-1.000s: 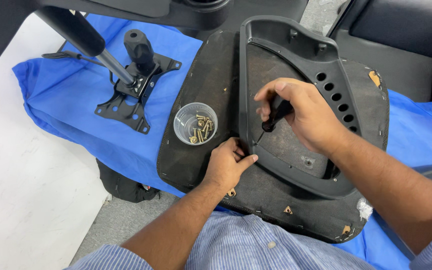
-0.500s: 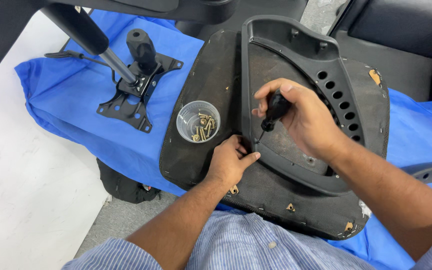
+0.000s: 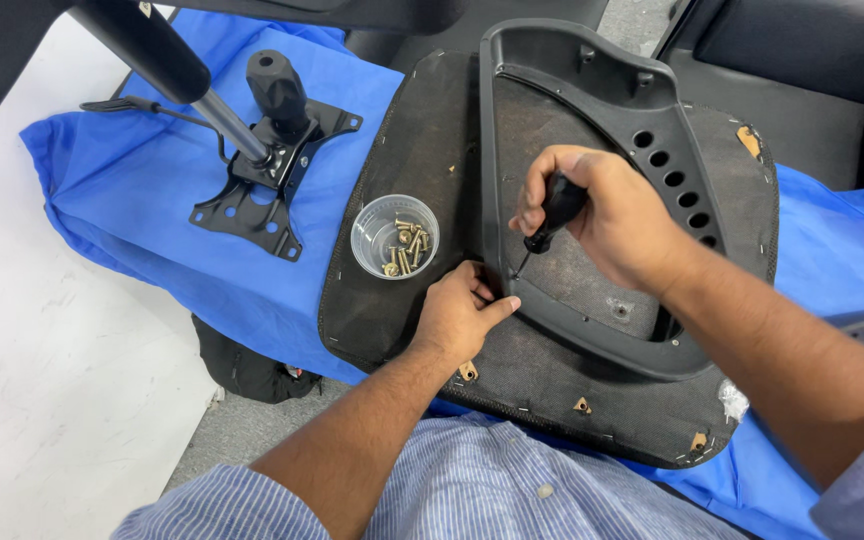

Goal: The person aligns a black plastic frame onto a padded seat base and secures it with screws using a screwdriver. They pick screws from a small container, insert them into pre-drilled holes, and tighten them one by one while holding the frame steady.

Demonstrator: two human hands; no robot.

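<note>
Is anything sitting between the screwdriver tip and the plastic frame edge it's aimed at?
Nothing visible blocks it. The right hand holds the screwdriver with its tip down at the inner edge of the black plastic frame. The left hand rests beside that spot, fingers close to the tip but not under it. The cup of screws stands off to the side.

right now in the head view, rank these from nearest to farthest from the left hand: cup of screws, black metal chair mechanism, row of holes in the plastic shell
From the left hand:
1. cup of screws, just up-left of it.
2. row of holes, up-right on the plastic shell.
3. black metal chair mechanism, far up-left on the blue cloth.

Screwdriver (image 3: pixel 550 212) in right hand (image 3: pixel 612 225), perhaps tilted
</note>
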